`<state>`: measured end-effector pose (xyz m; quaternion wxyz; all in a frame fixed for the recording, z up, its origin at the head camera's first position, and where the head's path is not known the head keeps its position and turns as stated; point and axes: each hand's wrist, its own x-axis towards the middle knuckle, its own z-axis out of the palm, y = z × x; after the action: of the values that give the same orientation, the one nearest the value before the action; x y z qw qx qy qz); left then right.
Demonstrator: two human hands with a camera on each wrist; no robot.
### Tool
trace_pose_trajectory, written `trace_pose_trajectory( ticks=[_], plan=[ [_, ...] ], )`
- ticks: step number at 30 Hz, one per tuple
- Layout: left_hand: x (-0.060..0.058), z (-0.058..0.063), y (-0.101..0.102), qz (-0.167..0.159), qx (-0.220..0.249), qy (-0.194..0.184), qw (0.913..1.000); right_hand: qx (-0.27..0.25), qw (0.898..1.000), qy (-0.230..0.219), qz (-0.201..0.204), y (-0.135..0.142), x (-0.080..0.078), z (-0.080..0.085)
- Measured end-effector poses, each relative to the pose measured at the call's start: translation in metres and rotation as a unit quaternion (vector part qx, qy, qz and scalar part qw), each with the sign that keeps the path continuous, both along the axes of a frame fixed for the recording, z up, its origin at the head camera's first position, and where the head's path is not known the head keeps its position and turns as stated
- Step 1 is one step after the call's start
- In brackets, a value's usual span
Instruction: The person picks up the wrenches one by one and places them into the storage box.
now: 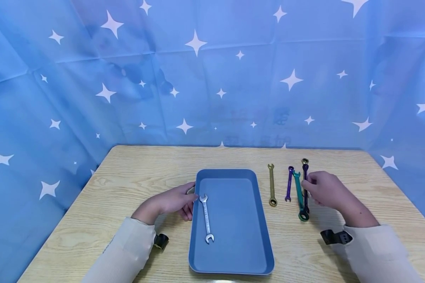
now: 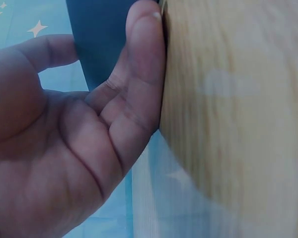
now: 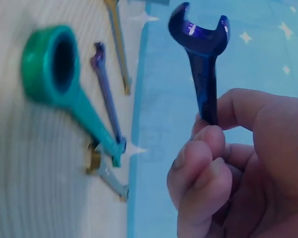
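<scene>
My right hand (image 1: 327,190) pinches a dark purple wrench (image 3: 203,84) between thumb and fingers, its open-jawed end sticking up out of the grip. Beneath and beside it lie a teal ratchet wrench (image 1: 298,190) and a gold wrench (image 1: 305,160), the latter partly covered by the dark one in the head view. At the left wall of a blue-grey tray (image 1: 265,236), my left hand (image 1: 171,200) holds on, thumb at the rim and fingers against the outside. Inside the tray, near its left wall, a silver double open-ended wrench (image 1: 207,218) lies lengthwise.
Between the tray and my right hand, a second gold wrench (image 1: 272,184) and a smaller purple wrench (image 1: 289,184) lie on the wooden table (image 1: 145,165). A blue star-patterned cloth (image 1: 212,106) hangs behind the table's far edge.
</scene>
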<state>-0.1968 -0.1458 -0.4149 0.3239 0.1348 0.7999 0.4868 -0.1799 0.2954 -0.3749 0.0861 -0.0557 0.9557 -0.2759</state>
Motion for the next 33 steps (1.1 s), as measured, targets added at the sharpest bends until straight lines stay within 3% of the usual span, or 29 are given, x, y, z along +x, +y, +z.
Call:
trace_pose_trajectory(
  ticks=[11, 19, 33],
  plan=[
    [-0.001, -0.001, 0.000, 0.001, -0.003, 0.001, 1.0000, -0.030, 0.998, 0.062, -0.014, -0.022, 0.009, 0.014],
    [0.000, 0.001, 0.000, -0.002, -0.001, 0.001, 1.0000, -0.071, 0.990, 0.120, -0.018, -0.038, 0.016, 0.015],
    [-0.001, -0.002, 0.000, 0.006, -0.007, -0.001, 1.0000, -0.144, 0.984, 0.107, 0.009, -0.062, 0.026, 0.018]
  ],
)
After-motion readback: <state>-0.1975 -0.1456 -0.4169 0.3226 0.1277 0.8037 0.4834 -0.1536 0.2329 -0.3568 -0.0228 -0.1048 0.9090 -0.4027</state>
